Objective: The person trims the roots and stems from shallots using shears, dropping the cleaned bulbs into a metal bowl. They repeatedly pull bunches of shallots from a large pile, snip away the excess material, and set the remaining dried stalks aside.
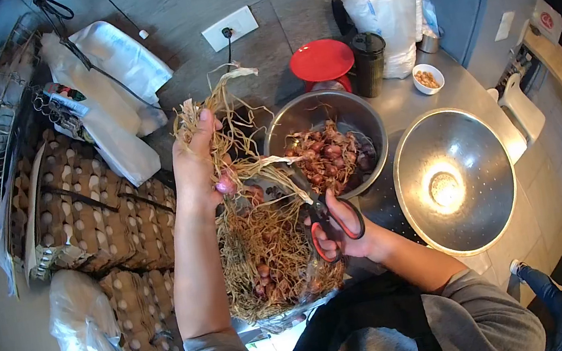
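My left hand (195,161) is closed around a bunch of dried shallot stalks (231,107), held up over the counter. A purple shallot (226,183) hangs from the bunch beside my palm. In my right hand (369,236) are scissors (354,220) with black and red handles, their blades pointing up at the hanging stalks. Below lies a heap of shallots with dry stalks (262,244), in clear plastic. Behind the scissors stands a steel bowl (381,128) with trimmed shallots (325,154) inside.
A large perforated steel colander (407,193) stands at the right. Behind are a red-topped scale (322,60), a dark tumbler (371,64), white plastic packs (385,22) and a small white bowl (428,78). Stacked egg trays (81,198) fill the left. A person's leg (548,288) shows lower right.
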Tool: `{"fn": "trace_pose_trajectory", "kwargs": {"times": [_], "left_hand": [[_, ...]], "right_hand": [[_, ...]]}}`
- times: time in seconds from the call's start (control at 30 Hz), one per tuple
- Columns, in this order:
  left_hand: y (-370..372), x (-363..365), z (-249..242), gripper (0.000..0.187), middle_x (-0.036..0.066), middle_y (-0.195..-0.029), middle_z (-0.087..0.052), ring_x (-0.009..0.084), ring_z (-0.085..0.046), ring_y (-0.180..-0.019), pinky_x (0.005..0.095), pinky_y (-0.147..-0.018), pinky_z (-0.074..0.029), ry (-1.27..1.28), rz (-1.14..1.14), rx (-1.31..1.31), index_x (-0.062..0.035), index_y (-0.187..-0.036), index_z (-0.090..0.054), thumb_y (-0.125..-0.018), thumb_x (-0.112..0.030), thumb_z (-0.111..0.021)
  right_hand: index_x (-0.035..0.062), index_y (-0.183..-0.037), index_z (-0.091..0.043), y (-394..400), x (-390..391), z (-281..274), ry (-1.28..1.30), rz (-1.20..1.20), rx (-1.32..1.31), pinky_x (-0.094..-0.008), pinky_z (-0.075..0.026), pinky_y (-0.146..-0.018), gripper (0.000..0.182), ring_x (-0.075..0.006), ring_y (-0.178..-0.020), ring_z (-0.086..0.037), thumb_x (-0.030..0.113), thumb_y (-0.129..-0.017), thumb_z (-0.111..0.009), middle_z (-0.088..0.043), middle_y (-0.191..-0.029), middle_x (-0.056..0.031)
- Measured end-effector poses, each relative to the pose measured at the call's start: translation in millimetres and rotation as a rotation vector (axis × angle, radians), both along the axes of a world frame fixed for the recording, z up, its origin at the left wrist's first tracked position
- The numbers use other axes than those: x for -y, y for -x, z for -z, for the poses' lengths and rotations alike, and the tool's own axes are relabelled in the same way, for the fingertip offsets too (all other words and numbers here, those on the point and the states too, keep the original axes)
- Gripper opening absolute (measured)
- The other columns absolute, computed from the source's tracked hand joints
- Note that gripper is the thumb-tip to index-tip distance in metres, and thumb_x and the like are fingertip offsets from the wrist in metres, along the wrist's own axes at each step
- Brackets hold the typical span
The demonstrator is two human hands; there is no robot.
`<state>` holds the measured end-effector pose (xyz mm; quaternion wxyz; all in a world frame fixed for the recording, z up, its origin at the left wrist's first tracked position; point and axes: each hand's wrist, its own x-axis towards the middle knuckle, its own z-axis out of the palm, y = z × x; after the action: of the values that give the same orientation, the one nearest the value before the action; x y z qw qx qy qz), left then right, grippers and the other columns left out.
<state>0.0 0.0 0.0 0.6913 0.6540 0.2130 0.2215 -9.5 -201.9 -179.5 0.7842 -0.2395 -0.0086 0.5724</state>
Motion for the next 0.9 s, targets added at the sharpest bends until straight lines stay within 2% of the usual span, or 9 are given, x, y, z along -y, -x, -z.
{"fn": "trace_pose_trajectory", "kwargs": {"times": [0.17,0.2,0.3,0.33,0.47,0.57,0.7,0.83,0.9], "left_hand": [[-5.0,-8.7,2.7,0.031,-0.001,-0.054,-0.044,0.0101,-0.039,-0.033,0.0223,-0.029,-0.028,0.005,-0.058,0.01,-0.011,-0.08,-0.049,-0.084,-0.039,-0.063],[-5.1,-9.0,2.1,0.031,-0.001,-0.055,-0.044,0.01,-0.039,-0.033,0.0223,-0.029,-0.028,0.022,-0.039,0.014,-0.0109,-0.08,-0.049,-0.084,-0.038,-0.063],[-3.2,-8.1,-1.6,0.03,-0.001,-0.056,-0.045,0.0097,-0.038,-0.033,0.0224,-0.029,-0.028,0.054,-0.01,0.007,-0.0106,-0.08,-0.05,-0.084,-0.038,-0.063],[-3.2,-6.6,-2.5,0.03,-0.001,-0.056,-0.045,0.0097,-0.038,-0.033,0.0225,-0.029,-0.028,0.056,-0.014,-0.005,-0.0104,-0.08,-0.05,-0.084,-0.037,-0.063],[-9.9,-3.5,0.9,0.03,-0.001,-0.058,-0.046,0.0094,-0.038,-0.034,0.0228,-0.029,-0.029,0.027,-0.017,0.001,-0.0108,-0.078,-0.051,-0.084,-0.038,-0.063],[-12.9,-0.3,4.9,0.03,-0.001,-0.059,-0.046,0.0091,-0.039,-0.035,0.0228,-0.03,-0.029,-0.005,-0.028,-0.033,-0.0114,-0.079,-0.051,-0.083,-0.039,-0.064],[-9.1,8.1,5.9,0.035,-0.001,-0.056,-0.045,0.0102,-0.04,-0.036,0.0232,-0.028,-0.027,0.041,0.081,-0.097,-0.0116,-0.08,-0.05,-0.081,-0.044,-0.065],[-14.9,11.7,12.6,0.037,0.0,-0.053,-0.043,0.011,-0.038,-0.034,0.0234,-0.028,-0.026,0.007,0.111,-0.064,-0.0116,-0.078,-0.049,-0.081,-0.045,-0.064],[-16.8,13.9,12.0,0.037,0.001,-0.055,-0.043,0.0111,-0.039,-0.034,0.0241,-0.028,-0.027,-0.021,0.059,-0.072,-0.0107,-0.079,-0.049,-0.082,-0.045,-0.063]], "right_hand": [[0.0075,-0.097,-0.05,2.6,11.8,3.0,0.114,0.082,0.131,-0.0243,-0.033,-0.037,0.054,-0.0108,-0.039,-0.042,0.06,-0.086,-0.042,-0.045,-0.054,0.0],[0.0061,-0.1,-0.049,6.0,16.9,2.8,0.075,0.101,0.236,-0.026,-0.036,-0.04,0.058,-0.0127,-0.041,-0.044,0.061,-0.087,-0.037,-0.049,-0.06,-0.0019],[0.0037,-0.109,-0.045,14.7,32.5,-3.6,-0.06,0.067,0.217,-0.0279,-0.04,-0.046,0.064,-0.0146,-0.047,-0.047,0.062,-0.087,-0.031,-0.054,-0.071,-0.0048],[0.0018,-0.117,-0.039,17.3,39.2,-3.4,-0.118,0.001,0.231,-0.0299,-0.043,-0.053,0.072,-0.0164,-0.054,-0.051,0.065,-0.086,-0.026,-0.057,-0.081,-0.0072],[0.0012,-0.12,-0.036,22.5,40.9,-12.7,-0.215,-0.098,0.307,-0.0297,-0.044,-0.054,0.076,-0.0171,-0.057,-0.053,0.067,-0.085,-0.023,-0.057,-0.083,-0.0078],[-0.0004,-0.123,-0.035,18.8,37.2,-24.7,-0.258,-0.185,0.297,-0.0313,-0.042,-0.057,0.079,-0.0176,-0.058,-0.05,0.068,-0.084,-0.028,-0.056,-0.088,-0.0111],[-0.0002,-0.122,-0.036,13.2,20.7,-42.1,-0.281,-0.143,0.325,-0.0289,-0.041,-0.055,0.08,-0.0178,-0.058,-0.051,0.069,-0.084,-0.026,-0.056,-0.087,-0.0119],[0.0009,-0.111,-0.046,6.1,8.3,-41.4,-0.235,-0.029,0.268,-0.0256,-0.039,-0.042,0.068,-0.0148,-0.043,-0.047,0.063,-0.087,-0.031,-0.055,-0.066,-0.0065],[0.0006,-0.108,-0.048,1.1,11.1,-38.1,-0.066,0.011,0.247,-0.024,-0.034,-0.036,0.065,-0.0108,-0.039,-0.043,0.061,-0.086,-0.037,-0.051,-0.06,-0.003]]}}
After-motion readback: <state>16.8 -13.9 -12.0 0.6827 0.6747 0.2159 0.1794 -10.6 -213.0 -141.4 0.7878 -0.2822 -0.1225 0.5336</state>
